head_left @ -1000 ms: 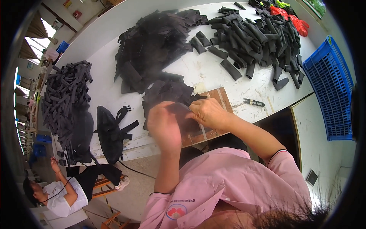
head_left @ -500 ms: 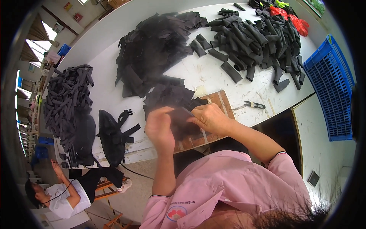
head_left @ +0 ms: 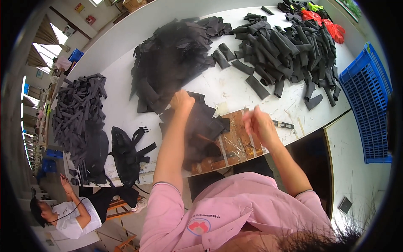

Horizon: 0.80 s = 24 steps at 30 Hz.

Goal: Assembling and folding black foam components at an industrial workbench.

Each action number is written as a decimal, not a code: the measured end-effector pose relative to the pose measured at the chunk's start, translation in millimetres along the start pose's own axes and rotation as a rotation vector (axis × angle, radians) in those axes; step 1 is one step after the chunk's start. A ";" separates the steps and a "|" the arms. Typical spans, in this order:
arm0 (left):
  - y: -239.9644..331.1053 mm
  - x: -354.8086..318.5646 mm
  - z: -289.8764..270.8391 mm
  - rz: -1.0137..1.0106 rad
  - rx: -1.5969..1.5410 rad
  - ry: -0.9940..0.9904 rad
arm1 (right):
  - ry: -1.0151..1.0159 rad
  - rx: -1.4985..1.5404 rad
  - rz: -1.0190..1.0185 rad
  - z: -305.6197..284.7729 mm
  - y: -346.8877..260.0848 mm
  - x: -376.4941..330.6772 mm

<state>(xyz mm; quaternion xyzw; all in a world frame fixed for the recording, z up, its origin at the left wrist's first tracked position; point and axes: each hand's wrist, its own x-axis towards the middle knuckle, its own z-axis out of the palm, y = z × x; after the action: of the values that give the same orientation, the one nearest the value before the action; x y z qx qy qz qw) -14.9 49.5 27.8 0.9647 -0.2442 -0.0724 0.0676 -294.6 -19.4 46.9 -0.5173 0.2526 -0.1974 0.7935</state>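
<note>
Head view: the left hand [head_left: 181, 101] is closed in a loose fist at the far edge of a small heap of flat black fabric pieces [head_left: 197, 126], apparently gripping one of them — motion blur hides the exact hold. The heap lies on the white bench [head_left: 121, 84], partly over a brown work board [head_left: 235, 143] at the near edge. The right hand [head_left: 257, 124] hangs open and empty above the board, fingers spread and blurred, just beside the heap but not touching it.

The pieces look thin, limp and light; they drape and overlap, so several probably lift together unless one is pinched at a free corner or edge. They seem matte rather than slippery, and hardly fragile.

A small pair of snips [head_left: 283, 124] lies just right of the right hand. Larger black piles [head_left: 176, 54] sit farther back, rolled black strips [head_left: 285, 46] to the right, and a blue crate [head_left: 367, 101] beyond the bench's end.
</note>
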 end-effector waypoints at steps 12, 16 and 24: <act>-20.3 24.0 23.7 0.077 -0.041 -0.039 | -0.162 -0.190 0.108 14.9 28.6 -40.4; -42.2 31.0 27.9 -0.049 -0.535 -0.181 | -0.183 -0.228 0.148 17.1 36.5 -49.8; -70.3 -0.5 -2.9 -0.034 -1.169 -0.071 | -0.203 -0.246 0.147 24.4 45.7 -56.4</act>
<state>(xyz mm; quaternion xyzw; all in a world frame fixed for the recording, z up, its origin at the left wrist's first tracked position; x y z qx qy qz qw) 17.6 111.2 19.0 0.7679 -0.1501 -0.2284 0.5793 -322.2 48.3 24.2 -0.6079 0.2307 -0.0533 0.7579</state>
